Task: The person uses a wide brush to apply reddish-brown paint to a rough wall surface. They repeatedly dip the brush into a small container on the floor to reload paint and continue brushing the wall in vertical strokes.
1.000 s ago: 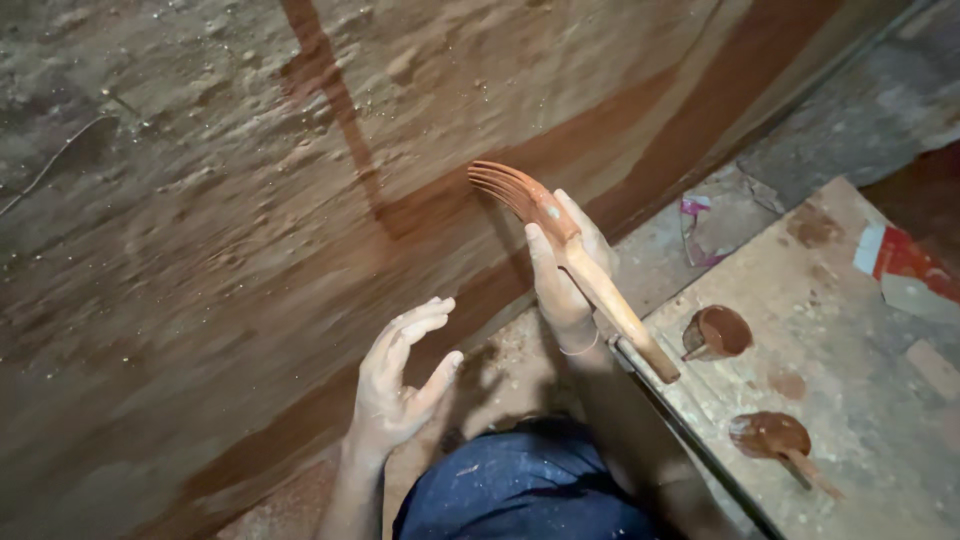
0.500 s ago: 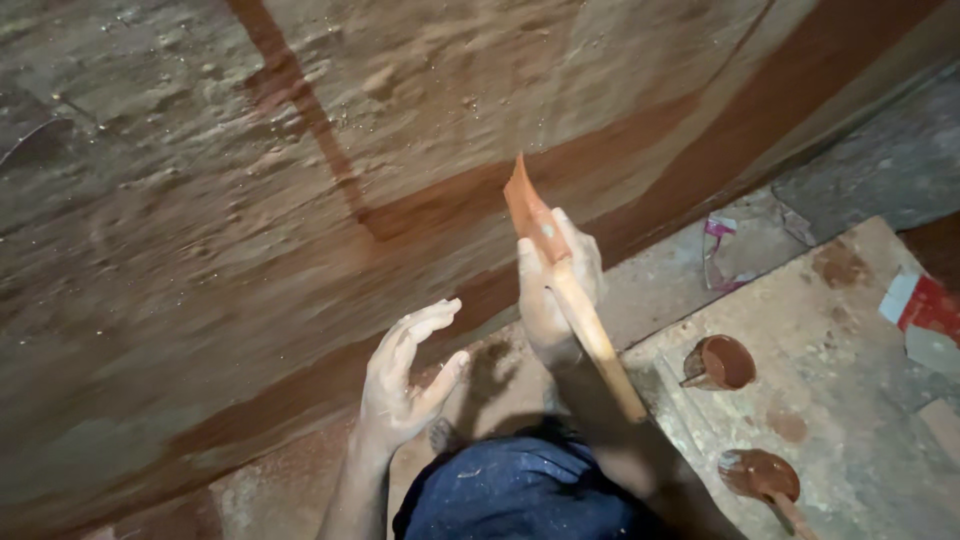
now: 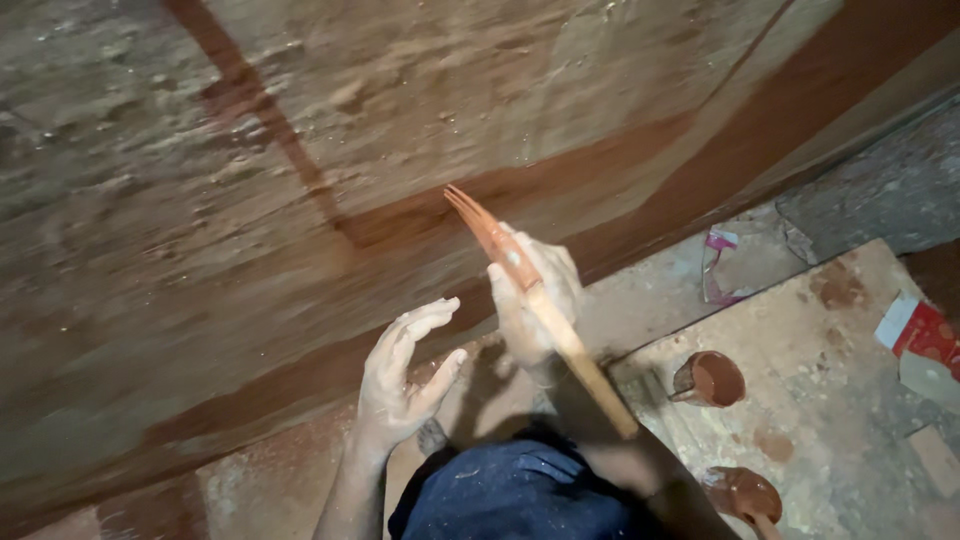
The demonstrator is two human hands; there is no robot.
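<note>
My right hand (image 3: 535, 300) grips a wide paintbrush (image 3: 500, 245) with a pale wooden handle; its bristles are loaded with reddish-brown paint and point up toward the rough plastered wall (image 3: 400, 120). The bristle tip is close to a reddish-brown painted band (image 3: 620, 215) that runs along the wall's base. My left hand (image 3: 400, 375) is held out beside it, fingers apart and spattered with pale dust, holding nothing. My knee in dark blue cloth (image 3: 510, 495) fills the bottom middle.
Two small round cups of reddish-brown paint, one (image 3: 712, 378) and another (image 3: 745, 495), stand on a stained board (image 3: 840, 400) at the right. A crumpled pink and white wrapper (image 3: 725, 265) lies on the floor. A red packet (image 3: 925, 335) lies at the right edge.
The brush has turned in my right hand, from its broad face showing to edge-on, and dropped slightly along the wall. My left hand stays spread beside it.
</note>
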